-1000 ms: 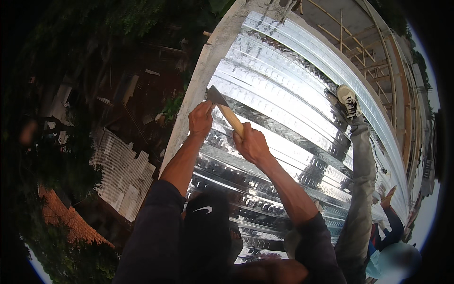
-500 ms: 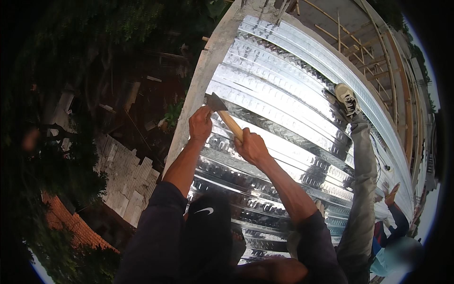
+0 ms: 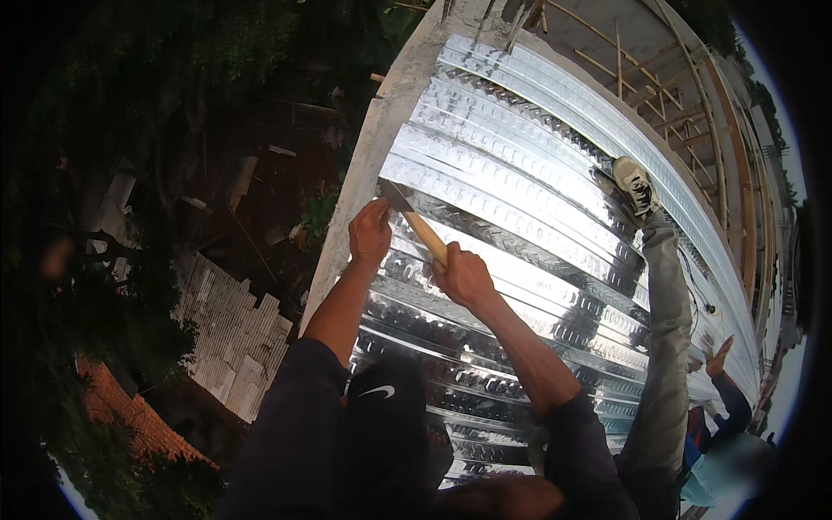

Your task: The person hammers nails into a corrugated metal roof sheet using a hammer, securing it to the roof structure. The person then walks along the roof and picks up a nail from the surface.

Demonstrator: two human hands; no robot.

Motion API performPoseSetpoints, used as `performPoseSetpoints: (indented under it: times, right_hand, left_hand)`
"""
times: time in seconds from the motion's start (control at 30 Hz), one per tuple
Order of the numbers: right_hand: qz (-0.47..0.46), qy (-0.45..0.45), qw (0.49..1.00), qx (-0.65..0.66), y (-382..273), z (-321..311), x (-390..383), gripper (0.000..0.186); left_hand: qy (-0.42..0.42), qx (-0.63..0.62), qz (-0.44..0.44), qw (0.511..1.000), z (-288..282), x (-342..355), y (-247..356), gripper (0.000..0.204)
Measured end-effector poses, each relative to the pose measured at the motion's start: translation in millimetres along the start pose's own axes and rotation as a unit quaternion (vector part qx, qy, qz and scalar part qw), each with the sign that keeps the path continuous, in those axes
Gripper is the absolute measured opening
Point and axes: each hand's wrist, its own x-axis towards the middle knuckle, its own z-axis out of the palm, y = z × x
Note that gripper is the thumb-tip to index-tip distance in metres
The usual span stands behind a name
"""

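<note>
My right hand [image 3: 466, 276] is wrapped round the pale wooden handle of a tool [image 3: 426, 236]. Its dark, flat metal head lies at the left end of a shiny ribbed metal sheet [image 3: 511, 230], right beside my left fingertips. My left hand [image 3: 370, 232] is closed, with thumb and fingers pinched together at the sheet's end, near the concrete edge. Whatever sits in that pinch is too small or hidden to make out.
A concrete rim [image 3: 351, 165] borders the sheets, with a drop to low roofs [image 3: 230, 325] and trees on the left. A leg in grey trousers [image 3: 666, 321] with a pale shoe stands at right. Another person [image 3: 728, 451] is at lower right. Bamboo poles [image 3: 689, 130] stand behind.
The tool's head has dropped slightly and turned, coming closer to my left fingertips. Both hands keep their grips and nearly the same places. The whole view has shifted a little.
</note>
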Motion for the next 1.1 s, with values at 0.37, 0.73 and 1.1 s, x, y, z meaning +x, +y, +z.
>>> performPoseSetpoints:
  times: [0.37, 0.73, 1.1]
  right_hand:
    - [-0.109, 0.248, 0.935, 0.228, -23, -24, -18, 0.032]
    - [-0.126, 0.173, 0.954, 0.208, -60, -91, -31, 0.034]
    - [-0.033, 0.034, 0.998, -0.029, 4, -9, 3, 0.046]
  left_hand:
    - [0.004, -0.039, -0.002, 0.999, -3, 7, 12, 0.017]
    - [-0.033, -0.087, -0.104, 0.99, -33, 2, 10, 0.024]
    - [-0.196, 0.217, 0.078, 0.953, -105, -109, 63, 0.031]
